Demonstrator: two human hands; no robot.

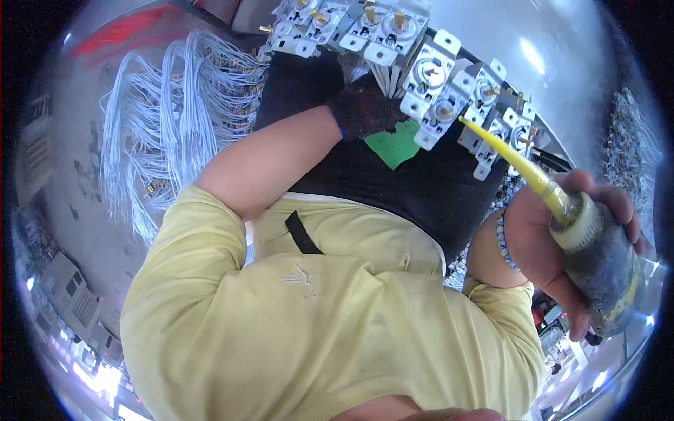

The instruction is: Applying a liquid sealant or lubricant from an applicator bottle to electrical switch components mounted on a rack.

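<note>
A squeeze bottle (600,263) with a grimy dark body, a pale collar and a long yellow nozzle sat in your right hand (554,238), at the right edge of the view. Your fingers were wrapped fully around its body, gripping it firmly, with a beaded blue bracelet (504,242) at that wrist. The nozzle pointed up and left, its tip just at a row of white switch units (435,84) with brass shafts, which curved across the top of the view. Your left hand (361,105), in a dark glove, reached up to the underside of that row; whether it was closed on anything could not be told. A green patch (394,144) showed just beside the glove. Bundles of white wires (175,105) lay at the upper left. Your yellow shirt (316,316) and black apron (414,189) filled the centre.
</note>
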